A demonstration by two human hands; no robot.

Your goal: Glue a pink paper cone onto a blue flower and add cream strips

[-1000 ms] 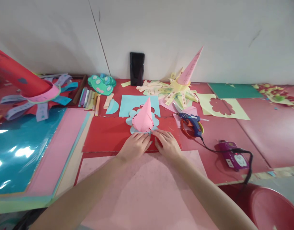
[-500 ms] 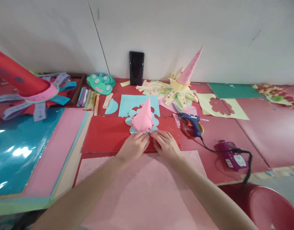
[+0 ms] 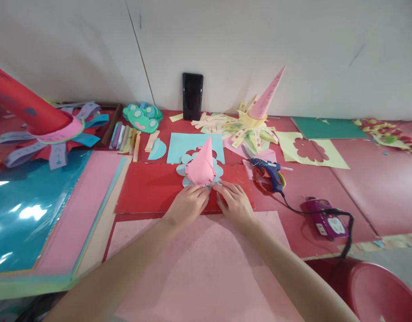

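A pink paper cone (image 3: 201, 166) stands on a light-blue paper flower (image 3: 184, 169) with scalloped petals, lying on a red board (image 3: 145, 188). At the flower's near edge my left hand (image 3: 187, 203) has its fingertips closed together on a petal. My right hand (image 3: 235, 202) meets it from the other side, its thumb and fingers pinching the same edge. The near petals are mostly hidden by the fingertips. Behind the cone lies a light-blue sheet (image 3: 177, 145) with a cut-out. To the right of the board rests a blue glue gun (image 3: 273, 172).
The glue gun's cord runs to a purple power socket (image 3: 328, 218). A black phone (image 3: 193, 96) leans on the wall. Farther back are a pink-and-yellow paper hat (image 3: 268, 96), marker pens (image 3: 123, 137) and green frog cut-outs (image 3: 142, 118). A red stool (image 3: 383, 290) stands lower right.
My right fingers have shifted slightly at the flower's near edge. My left hand stays almost in place, and the view has moved a little.
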